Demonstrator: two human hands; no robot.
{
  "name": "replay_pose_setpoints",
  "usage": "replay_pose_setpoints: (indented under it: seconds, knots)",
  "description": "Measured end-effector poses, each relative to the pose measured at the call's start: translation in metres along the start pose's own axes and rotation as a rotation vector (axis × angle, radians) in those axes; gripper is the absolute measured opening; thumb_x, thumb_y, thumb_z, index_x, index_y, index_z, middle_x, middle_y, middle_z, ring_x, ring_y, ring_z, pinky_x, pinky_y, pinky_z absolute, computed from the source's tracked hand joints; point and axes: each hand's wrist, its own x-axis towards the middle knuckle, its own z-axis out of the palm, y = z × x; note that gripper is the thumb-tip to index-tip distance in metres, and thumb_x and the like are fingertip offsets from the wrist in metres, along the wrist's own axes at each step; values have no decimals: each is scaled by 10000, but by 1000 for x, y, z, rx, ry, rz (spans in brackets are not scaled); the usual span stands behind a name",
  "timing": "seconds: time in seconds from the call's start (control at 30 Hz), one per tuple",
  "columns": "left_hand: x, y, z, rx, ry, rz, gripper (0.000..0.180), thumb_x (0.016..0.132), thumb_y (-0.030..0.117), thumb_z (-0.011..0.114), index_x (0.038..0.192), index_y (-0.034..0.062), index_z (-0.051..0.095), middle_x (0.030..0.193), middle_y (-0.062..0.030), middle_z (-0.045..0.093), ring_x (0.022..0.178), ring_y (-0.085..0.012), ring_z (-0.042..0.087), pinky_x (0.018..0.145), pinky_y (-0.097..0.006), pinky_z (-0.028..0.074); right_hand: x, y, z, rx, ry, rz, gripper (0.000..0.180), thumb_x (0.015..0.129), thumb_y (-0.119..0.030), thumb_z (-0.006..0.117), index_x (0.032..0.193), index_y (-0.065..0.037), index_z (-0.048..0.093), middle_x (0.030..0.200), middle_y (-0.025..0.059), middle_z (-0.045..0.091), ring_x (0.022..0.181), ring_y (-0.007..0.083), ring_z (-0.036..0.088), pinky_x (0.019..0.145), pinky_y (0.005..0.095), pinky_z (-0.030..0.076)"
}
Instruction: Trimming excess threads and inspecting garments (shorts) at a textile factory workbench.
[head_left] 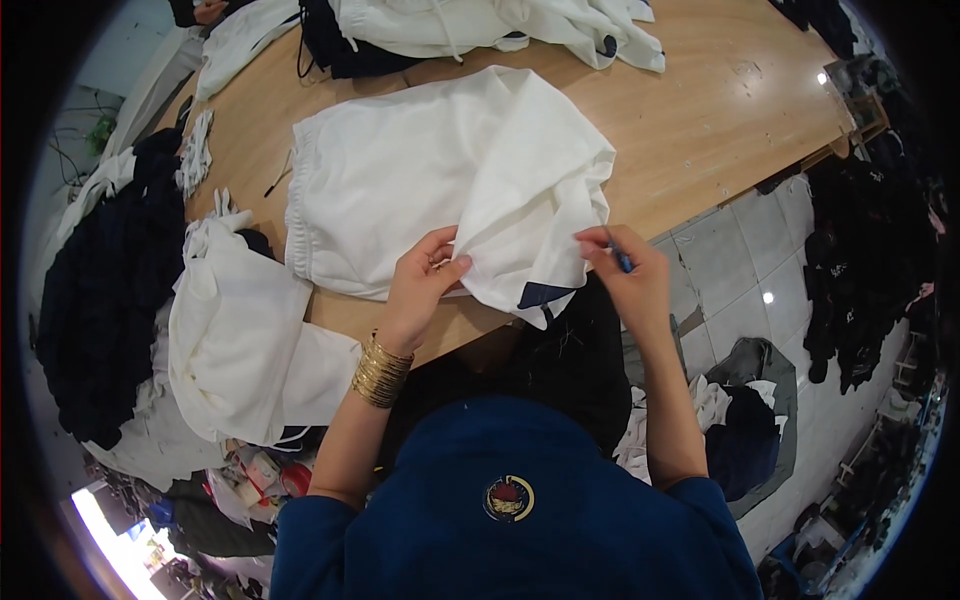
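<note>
White sweatpants point(390, 180) with a gathered elastic waistband lie on the wooden table in front of me. Their legs are folded over toward the right, and a navy patch point(545, 294) shows at the lower corner, past the table edge. My left hand point(420, 285) pinches the near edge of the fabric between thumb and fingers. Beside the right edge of the cloth, my right hand point(635, 275) is closed round a small blue tool point(622, 258). Most of that tool is hidden by the fingers, so its exact kind is unclear.
More white garments point(235, 340) hang over the table's left edge beside a dark navy pile point(110, 300). White and navy clothes point(480, 25) lie at the far side. A grey sack of cloth point(770, 390) stands on the tiled floor at right. Another person's hand point(209, 11) shows at top left.
</note>
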Motion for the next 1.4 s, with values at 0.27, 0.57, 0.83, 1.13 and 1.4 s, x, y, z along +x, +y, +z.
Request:
replay_pose_setpoints:
  seconds: [0.27,0.57,0.83,1.13,1.4]
  knots:
    - [-2,15,-4,-461,89,122,390,884,38,501,1266,42,421,1165,-61,533,1042,-152,531,887,-306,453,-21,-5,18,-260,-465,-344,274,639,36,634,886,-83,618,915,64,600,771,242,605,642,310,486]
    - [-7,7,-8,-921,-90,115,300,939,114,418,1235,73,451,1182,-42,544,1101,-187,510,950,-370,424,-29,-6,26,-169,17,-772,363,486,31,603,839,-54,618,818,71,601,603,193,596,522,274,476]
    - [-17,23,-29,-346,-80,34,317,897,127,505,1207,68,471,1165,-46,548,1081,-182,521,883,-346,439,-1,5,-11,-241,329,-597,183,735,24,598,896,-61,609,881,84,617,777,181,606,638,274,484]
    - [-30,3,-144,845,828,447,303,780,203,636,1019,21,596,912,-135,614,859,-252,588,761,-341,453,21,10,-66,-241,333,-102,184,850,-90,593,1018,-18,609,870,46,614,828,107,559,723,227,441]
    - [-41,21,-1,1016,112,804,266,770,124,582,1024,42,580,988,-138,582,897,-282,546,746,-360,426,-10,-59,67,278,-291,103,394,777,-112,663,1138,1,551,931,75,632,833,99,563,731,217,437]
